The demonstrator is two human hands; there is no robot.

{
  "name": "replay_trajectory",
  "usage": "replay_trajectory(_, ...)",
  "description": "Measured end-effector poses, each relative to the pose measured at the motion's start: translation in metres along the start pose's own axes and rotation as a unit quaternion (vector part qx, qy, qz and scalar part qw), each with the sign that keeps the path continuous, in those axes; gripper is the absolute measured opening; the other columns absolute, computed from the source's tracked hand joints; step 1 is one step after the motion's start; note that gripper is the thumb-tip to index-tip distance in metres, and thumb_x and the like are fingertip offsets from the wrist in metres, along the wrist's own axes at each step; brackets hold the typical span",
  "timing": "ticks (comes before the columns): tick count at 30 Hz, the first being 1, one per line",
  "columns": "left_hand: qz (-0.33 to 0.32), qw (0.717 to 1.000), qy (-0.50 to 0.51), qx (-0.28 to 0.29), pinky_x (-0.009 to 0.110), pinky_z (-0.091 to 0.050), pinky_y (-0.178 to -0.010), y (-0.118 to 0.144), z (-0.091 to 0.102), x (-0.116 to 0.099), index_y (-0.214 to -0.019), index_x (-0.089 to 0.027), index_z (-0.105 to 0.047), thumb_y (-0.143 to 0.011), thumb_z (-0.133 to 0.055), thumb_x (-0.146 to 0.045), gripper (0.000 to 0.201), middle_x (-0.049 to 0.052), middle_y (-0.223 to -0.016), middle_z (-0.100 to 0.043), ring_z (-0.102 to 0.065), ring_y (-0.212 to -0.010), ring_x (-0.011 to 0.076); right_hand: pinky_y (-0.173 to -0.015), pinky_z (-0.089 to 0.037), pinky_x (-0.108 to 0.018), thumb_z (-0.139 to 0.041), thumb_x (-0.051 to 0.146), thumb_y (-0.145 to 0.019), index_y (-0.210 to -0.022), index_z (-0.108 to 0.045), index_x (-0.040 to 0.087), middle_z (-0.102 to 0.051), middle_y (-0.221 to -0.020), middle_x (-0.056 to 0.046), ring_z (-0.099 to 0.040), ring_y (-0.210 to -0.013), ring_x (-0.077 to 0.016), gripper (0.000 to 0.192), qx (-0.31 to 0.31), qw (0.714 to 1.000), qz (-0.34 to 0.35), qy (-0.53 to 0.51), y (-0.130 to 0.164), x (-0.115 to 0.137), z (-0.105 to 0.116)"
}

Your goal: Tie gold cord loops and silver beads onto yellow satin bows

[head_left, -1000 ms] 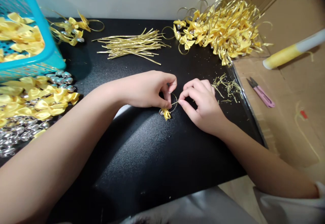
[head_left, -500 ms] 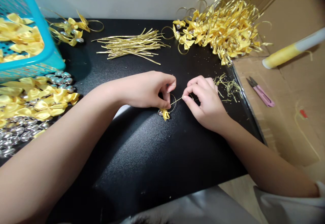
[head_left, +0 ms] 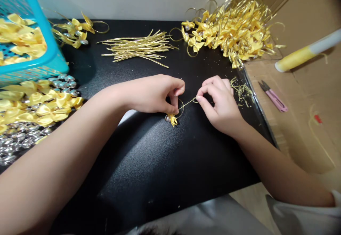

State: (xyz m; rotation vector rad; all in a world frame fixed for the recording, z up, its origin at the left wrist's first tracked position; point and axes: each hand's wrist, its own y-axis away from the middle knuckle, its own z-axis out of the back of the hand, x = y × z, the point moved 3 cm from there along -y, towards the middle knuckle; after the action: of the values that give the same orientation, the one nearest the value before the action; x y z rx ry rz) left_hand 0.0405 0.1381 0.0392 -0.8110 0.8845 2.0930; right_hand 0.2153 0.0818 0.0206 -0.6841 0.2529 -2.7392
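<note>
Between thumb and fingers, my left hand (head_left: 162,94) pinches a small yellow ribbon bow (head_left: 173,120) just above the black table (head_left: 149,164). A silver bead (head_left: 167,118) sits at the bow's left side, and a thin gold ring of cord (head_left: 183,109) curves out to its right. My right hand (head_left: 220,105) is closed in a pinch on a thin yellow thread (head_left: 189,103), which runs taut from the left fingertips. A small loop shows in the thread at the right fingertips. The exact point where thread meets bow is hidden by my left fingers.
Gold cords (head_left: 138,48) lie behind my hands. Finished bow pieces (head_left: 234,32) are heaped at the back right, beside thread scraps (head_left: 242,92), pink snips (head_left: 274,96) and a yellow thread spool (head_left: 295,58). Left are a blue basket (head_left: 57,62), loose bows (head_left: 53,103) and silver beads (head_left: 23,137).
My right hand has moved slightly right and up, drawing out more thread, and the small loop at its fingertips is now plainer. My left hand stays in place on the bow.
</note>
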Motion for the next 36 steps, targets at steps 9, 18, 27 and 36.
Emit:
replay_trajectory(9, -0.004, 1.0, -0.008, 0.002, 0.023, -0.037, -0.062, -0.0003, 0.0001, 0.0012, -0.076, -0.021, -0.039, -0.071, -0.061, -0.023, 0.023, -0.004, -0.075, -0.072, -0.062, -0.067, 0.0129, -0.088, -0.039, -0.047, -0.049, 0.024, -0.089, -0.082, -0.057, 0.023, -0.057, -0.101, -0.007, -0.05, -0.096, -0.0271, 0.01, -0.01, 1.0, -0.004, 0.009, -0.0004, -0.003, 0.0009)
replay_trajectory(18, 0.005, 1.0, -0.007, 0.012, 0.024, -0.036, -0.063, 0.0007, 0.0005, -0.0001, -0.075, -0.022, -0.038, -0.071, -0.061, -0.02, 0.023, -0.005, -0.076, -0.073, -0.062, -0.067, 0.0132, -0.089, -0.038, -0.048, -0.049, 0.024, -0.089, -0.082, -0.057, 0.023, -0.057, -0.101, -0.008, -0.049, -0.096, -0.028, 0.011, -0.01, 1.0, -0.006, 0.007, -0.001, -0.0034, 0.0023)
replay_trajectory(27, 0.006, 0.999, -0.036, 0.016, 0.023, -0.032, -0.06, 0.0007, 0.0003, -0.0037, -0.073, -0.02, -0.038, -0.072, -0.062, -0.019, 0.025, -0.004, -0.074, -0.072, -0.056, -0.06, 0.0101, -0.087, -0.038, -0.046, -0.049, 0.023, -0.09, -0.082, -0.056, 0.022, -0.056, -0.101, -0.008, -0.049, -0.097, -0.0276, 0.01, -0.011, 1.0, -0.003, 0.018, -0.001, -0.0036, 0.0026)
replay_trajectory(36, 0.004, 0.995, -0.089, 0.041, 0.023, -0.03, -0.06, 0.0014, -0.0024, -0.0071, -0.078, -0.019, -0.046, -0.076, -0.061, -0.019, 0.015, -0.002, -0.082, -0.073, -0.056, -0.064, 0.0115, -0.088, -0.038, -0.047, -0.049, 0.023, -0.09, -0.083, -0.055, 0.021, -0.056, -0.101, -0.008, -0.048, -0.096, -0.0277, 0.01, -0.014, 1.0, 0.006, 0.024, -0.0013, -0.0047, -0.001)
